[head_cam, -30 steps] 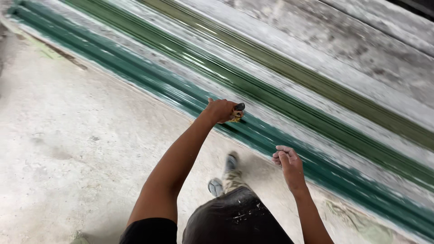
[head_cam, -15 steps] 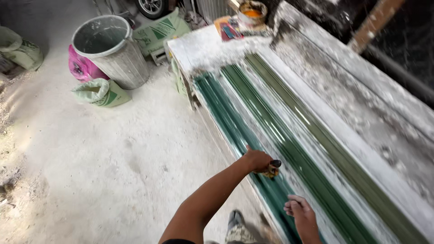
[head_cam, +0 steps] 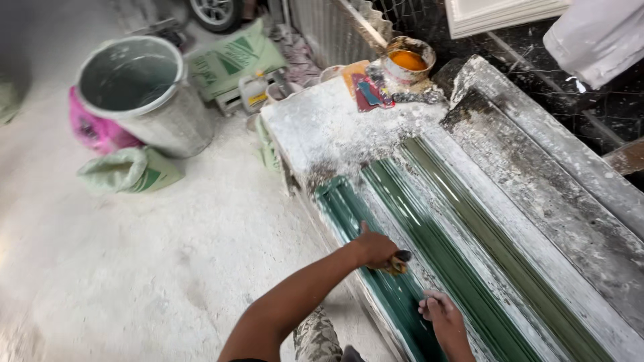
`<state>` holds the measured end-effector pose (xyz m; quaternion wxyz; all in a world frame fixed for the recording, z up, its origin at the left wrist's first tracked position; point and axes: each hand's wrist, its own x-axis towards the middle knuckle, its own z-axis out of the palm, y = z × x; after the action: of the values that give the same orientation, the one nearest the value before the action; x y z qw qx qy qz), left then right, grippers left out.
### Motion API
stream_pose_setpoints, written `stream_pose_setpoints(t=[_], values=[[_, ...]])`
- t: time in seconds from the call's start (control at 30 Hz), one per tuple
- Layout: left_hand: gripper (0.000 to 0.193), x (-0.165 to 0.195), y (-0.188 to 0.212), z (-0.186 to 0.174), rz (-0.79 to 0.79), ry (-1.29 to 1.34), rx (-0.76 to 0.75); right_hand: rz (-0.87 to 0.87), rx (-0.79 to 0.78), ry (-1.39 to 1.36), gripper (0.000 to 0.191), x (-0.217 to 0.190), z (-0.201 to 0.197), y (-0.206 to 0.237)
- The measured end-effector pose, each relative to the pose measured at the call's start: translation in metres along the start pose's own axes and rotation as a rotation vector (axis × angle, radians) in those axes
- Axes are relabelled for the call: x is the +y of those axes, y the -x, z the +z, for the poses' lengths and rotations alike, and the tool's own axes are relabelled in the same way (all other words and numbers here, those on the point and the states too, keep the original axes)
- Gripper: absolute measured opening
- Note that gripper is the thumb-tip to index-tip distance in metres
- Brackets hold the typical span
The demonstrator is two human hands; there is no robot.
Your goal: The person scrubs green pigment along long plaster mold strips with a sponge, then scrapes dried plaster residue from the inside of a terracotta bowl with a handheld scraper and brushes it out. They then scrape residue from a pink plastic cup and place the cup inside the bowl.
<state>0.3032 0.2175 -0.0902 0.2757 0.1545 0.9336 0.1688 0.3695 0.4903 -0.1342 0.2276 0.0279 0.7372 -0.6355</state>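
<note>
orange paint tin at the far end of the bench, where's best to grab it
Grip the paint tin around its outer wall, low down, coming from the bare dusty bench top side. It stands upright, open and apparently full of orange liquid, with a messy rim, so a top grab looks unwise.

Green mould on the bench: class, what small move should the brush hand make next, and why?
Probably stroke the brush in the left hand onward along the teal mould toward its far end; the right hand steadies the neighbouring ridge.

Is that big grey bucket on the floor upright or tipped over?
Upright. The grey bucket stands on the dusty floor with its round mouth facing up, beside a pink bag. Its inside looks bare.
</note>
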Motion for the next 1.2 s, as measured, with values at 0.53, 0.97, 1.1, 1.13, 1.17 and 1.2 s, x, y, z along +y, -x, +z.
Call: stream_pose_setpoints(t=[0.53,0.97,1.1,1.13,1.17,1.2], values=[[0.037,-0.164,-0.002,-0.144,0.041,-0.364,-0.06,0.038,0.318,-0.067,0.03,-0.011,0.042,-0.016],[0.031,-0.173,0.009,-0.158,0.298,-0.472,-0.04,0.083,0.54,-0.192,0.029,0.016,0.045,0.042],[0.039,-0.19,0.002,-0.151,0.424,-0.466,-0.096,0.129,0.596,-0.196,0.029,0.018,0.048,0.068],[0.041,-0.195,-0.001,-0.146,0.501,-0.458,-0.011,0.137,0.611,-0.194,0.029,0.018,0.048,0.074],[0.043,-0.199,-0.004,-0.139,0.58,-0.445,0.06,0.11,0.611,-0.18,0.029,0.019,0.049,0.08],[0.044,-0.203,-0.006,-0.131,0.668,-0.423,0.115,0.1,0.619,-0.169,0.029,0.02,0.051,0.087]])
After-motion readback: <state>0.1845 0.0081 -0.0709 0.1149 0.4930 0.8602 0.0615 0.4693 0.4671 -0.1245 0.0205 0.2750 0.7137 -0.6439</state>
